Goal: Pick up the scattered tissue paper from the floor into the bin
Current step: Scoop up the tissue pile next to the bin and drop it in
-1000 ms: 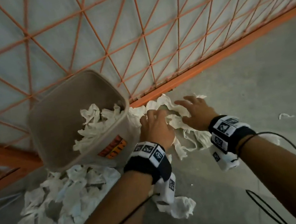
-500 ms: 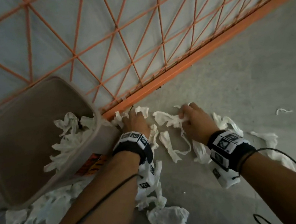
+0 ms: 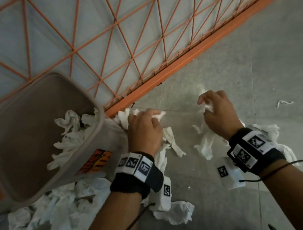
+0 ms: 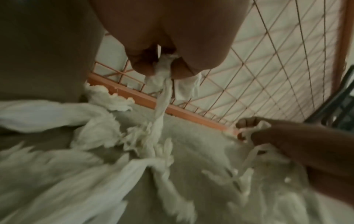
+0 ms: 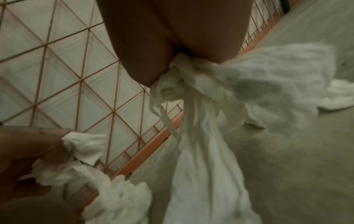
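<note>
Left hand (image 3: 145, 129) and right hand (image 3: 218, 113), fingers curled, each clutch tissue paper (image 3: 205, 145) beside the bin (image 3: 32, 136). Bare floor (image 3: 259, 79) lies right, along the orange fence (image 3: 161, 80).

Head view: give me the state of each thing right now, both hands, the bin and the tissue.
left hand: fingers curled, gripping a tissue strip that hangs toward the floor
right hand: fingers curled, gripping a tissue bundle
bin: tilted, open, partly filled with tissue
floor tissue: scattered, not yet picked up, piled below the bin
small scrap: lying apart to the right
</note>
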